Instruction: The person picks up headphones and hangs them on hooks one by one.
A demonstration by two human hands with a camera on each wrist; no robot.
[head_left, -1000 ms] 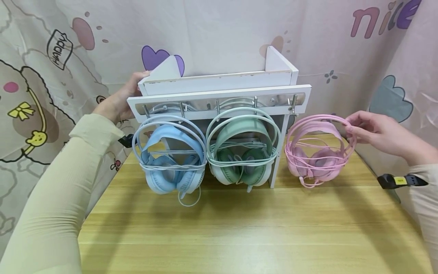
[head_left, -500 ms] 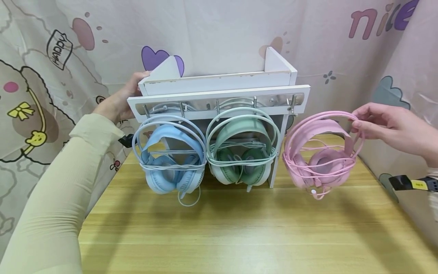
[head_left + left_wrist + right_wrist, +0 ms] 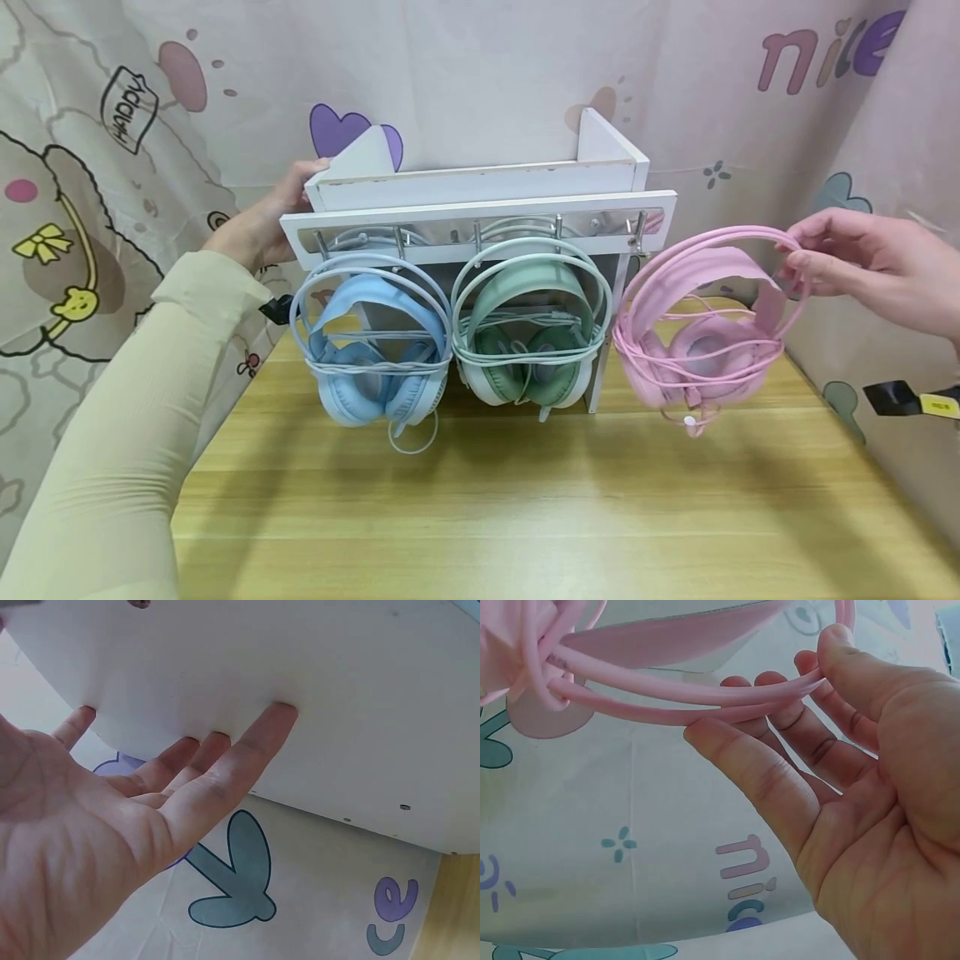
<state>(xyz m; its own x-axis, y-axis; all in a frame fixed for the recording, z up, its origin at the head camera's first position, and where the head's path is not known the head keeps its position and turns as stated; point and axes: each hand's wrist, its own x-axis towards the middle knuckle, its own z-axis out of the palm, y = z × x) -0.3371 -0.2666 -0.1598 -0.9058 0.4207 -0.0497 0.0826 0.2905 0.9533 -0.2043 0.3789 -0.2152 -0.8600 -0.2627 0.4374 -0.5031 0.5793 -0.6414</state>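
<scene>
Pink headphones [image 3: 708,271] with their cable wound around them hang in the air right of the rack. My right hand [image 3: 873,262] pinches their twin headband tubes [image 3: 667,690] between thumb and fingers. On the left side, my left hand [image 3: 266,212] touches the white rack [image 3: 480,187]. Its straight fingertips press flat on the side panel [image 3: 337,712] in the left wrist view. Light blue headphones [image 3: 375,296] and green headphones [image 3: 536,283] hang from the rack's metal hooks, their cables wound around them too. The rightmost hook [image 3: 640,229] bears nothing.
The rack stands on a wooden table [image 3: 480,517] close to a patterned cloth backdrop [image 3: 480,75]. Cloth also hangs along the left and right sides. A loose cable loop [image 3: 414,442] dangles below the blue headphones.
My right hand has risen and moved right, lifting and tilting the pink headphones slightly toward me. The left hand stays on the rack, and the blue and green headphones keep their places.
</scene>
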